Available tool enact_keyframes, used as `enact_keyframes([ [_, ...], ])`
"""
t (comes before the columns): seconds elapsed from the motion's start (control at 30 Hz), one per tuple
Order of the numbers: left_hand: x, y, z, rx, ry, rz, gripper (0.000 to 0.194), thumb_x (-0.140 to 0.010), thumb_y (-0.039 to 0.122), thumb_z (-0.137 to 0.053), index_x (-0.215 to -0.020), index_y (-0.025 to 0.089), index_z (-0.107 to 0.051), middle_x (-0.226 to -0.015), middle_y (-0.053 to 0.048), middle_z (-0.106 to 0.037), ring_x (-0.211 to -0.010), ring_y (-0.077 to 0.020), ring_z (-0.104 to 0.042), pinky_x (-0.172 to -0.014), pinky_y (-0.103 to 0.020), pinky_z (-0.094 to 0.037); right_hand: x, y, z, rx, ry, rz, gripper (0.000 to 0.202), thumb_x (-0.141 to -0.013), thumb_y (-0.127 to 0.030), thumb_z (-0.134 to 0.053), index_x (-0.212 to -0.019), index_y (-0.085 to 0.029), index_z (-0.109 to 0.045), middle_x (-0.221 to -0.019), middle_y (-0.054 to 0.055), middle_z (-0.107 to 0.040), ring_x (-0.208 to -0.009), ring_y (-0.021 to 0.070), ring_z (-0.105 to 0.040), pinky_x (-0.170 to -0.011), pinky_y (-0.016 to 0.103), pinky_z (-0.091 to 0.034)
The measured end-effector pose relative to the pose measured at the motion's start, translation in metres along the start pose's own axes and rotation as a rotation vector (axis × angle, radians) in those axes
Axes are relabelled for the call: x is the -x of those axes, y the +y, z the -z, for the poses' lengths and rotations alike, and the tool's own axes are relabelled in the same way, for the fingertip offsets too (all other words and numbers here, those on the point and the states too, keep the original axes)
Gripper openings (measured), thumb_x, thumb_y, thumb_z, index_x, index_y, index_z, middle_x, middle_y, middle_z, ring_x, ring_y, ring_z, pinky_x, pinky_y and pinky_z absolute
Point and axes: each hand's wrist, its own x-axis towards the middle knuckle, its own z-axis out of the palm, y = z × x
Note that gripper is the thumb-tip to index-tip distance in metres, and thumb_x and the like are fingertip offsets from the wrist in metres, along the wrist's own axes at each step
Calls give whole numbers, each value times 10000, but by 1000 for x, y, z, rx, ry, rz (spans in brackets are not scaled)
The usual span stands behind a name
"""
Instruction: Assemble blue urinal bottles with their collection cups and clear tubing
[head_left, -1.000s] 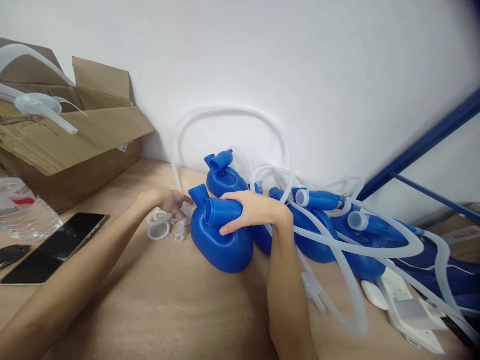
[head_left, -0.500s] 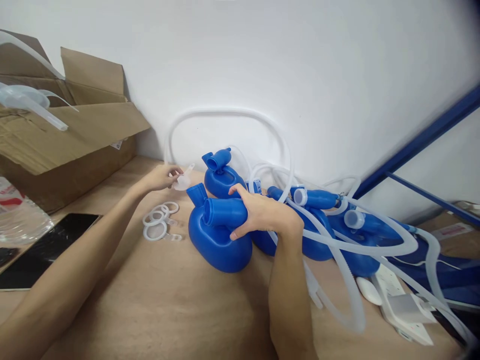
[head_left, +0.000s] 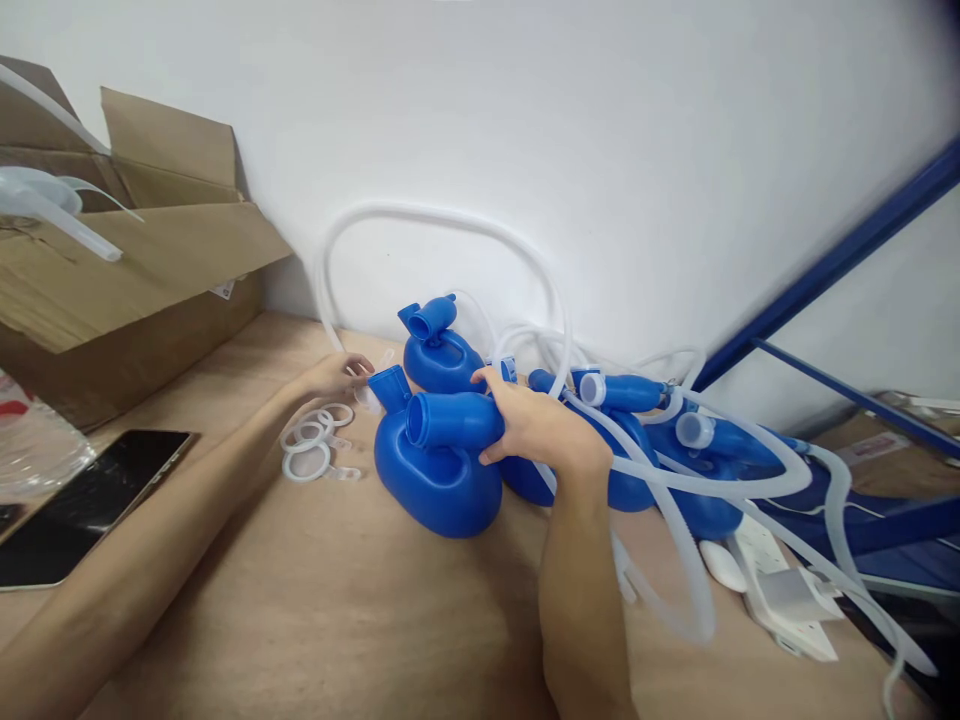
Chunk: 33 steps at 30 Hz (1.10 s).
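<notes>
My right hand [head_left: 529,418] is wrapped round the rear of the wide neck of a blue plastic bottle [head_left: 439,495] that stands on the wooden table. The neck's open mouth faces left, and a square blue spout [head_left: 389,388] rises beside it. Just left of that spout, my left hand [head_left: 341,374] has bent fingers at a translucent cap [head_left: 367,397], which is partly hidden behind the spout. Several translucent rings [head_left: 307,461] with tabs lie on the table in front of my left hand. Behind stands another blue bottle [head_left: 442,362].
More blue bottles [head_left: 630,480] with white hoses [head_left: 694,560] crowd the right side. A power strip [head_left: 787,590] and a white mouse [head_left: 722,566] lie at the right edge. On the left are a cardboard box [head_left: 150,330], a phone [head_left: 94,505] and a clear plastic bag [head_left: 45,445].
My left hand and the translucent cap have moved closer to the square spout, and the cap is now lower and partly hidden. My right hand has slid slightly back along the neck.
</notes>
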Motion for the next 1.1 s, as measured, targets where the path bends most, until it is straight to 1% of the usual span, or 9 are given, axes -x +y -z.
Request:
enact_keyframes([
  [0.13,4,21,12,-56,25,-47,335,-707,508,-712,-817,193,-735,-881,-101,-781,-865,-299,-741,-824,-370,-597,3,26,8,-136,-56,22,662,-829,-236,-827,-1437,-267,-566,-1381,106,-667,-1312,327,-633,-1053,440,-532],
  [0.3,63,97,46,-78,230,-237,535,-972,648,-492,-1199,240,-752,-1092,-75,-789,-1064,-292,-716,-963,-375,-551,11,46,18,-287,-83,86,508,-960,-311,-679,-1463,-263,-626,-1517,84,-637,-1398,287,-608,-1156,423,-509],
  [0.4,105,143,37,-192,75,-407,653,-936,756,-520,-1373,307,-701,-1341,-59,-734,-1211,-324,-682,-1007,-374,-529,8,53,17,-314,-51,109,435,-1031,-403,-562,-1433,-277,-674,-1480,69,-677,-1378,302,-627,-1179,469,-498],
  [0.47,116,161,21,-343,-65,-383,795,-851,834,-587,-1468,336,-635,-1453,-73,-678,-1262,-374,-657,-1008,-394,-513,2,58,14,-314,-11,116,424,-1052,-445,-510,-1379,-271,-715,-1432,78,-708,-1346,321,-643,-1180,515,-488],
  [0.57,106,171,2,-441,-254,-338,754,-883,819,-551,-1410,291,-666,-1371,-110,-717,-1190,-382,-684,-931,-403,-521,-8,66,10,-315,-27,155,405,-1067,-456,-454,-1226,-260,-770,-1289,82,-762,-1231,306,-688,-1128,502,-511],
  [0.67,92,170,-1,-431,-360,-339,614,-904,729,-583,-1270,252,-711,-1265,-113,-749,-1119,-354,-704,-842,-377,-533,-11,70,6,-381,-73,191,426,-1065,-520,-440,-1115,-240,-757,-1153,65,-762,-1116,267,-696,-1062,446,-529],
  [0.83,98,170,8,-425,-413,-314,615,-810,562,-735,-1344,276,-630,-1218,-78,-751,-1043,-314,-715,-788,-351,-527,-1,62,-3,-658,-107,228,438,-989,-597,-573,-1134,-225,-754,-1167,63,-743,-1105,237,-675,-1019,388,-520],
  [0.97,109,171,8,-420,-411,-325,602,-789,475,-739,-1354,301,-625,-1129,-45,-756,-958,-281,-716,-766,-345,-514,6,51,-14,-773,-141,200,474,-960,-626,-600,-865,-188,-756,-908,47,-704,-918,211,-647,-909,370,-512],
  [1.1,108,171,5,-471,-406,-349,597,-784,476,-723,-1346,294,-634,-1014,-42,-755,-884,-276,-708,-729,-347,-498,4,50,-25,-867,-119,146,452,-917,-638,-661,-839,-196,-711,-854,26,-647,-850,184,-594,-824,334,-493],
])
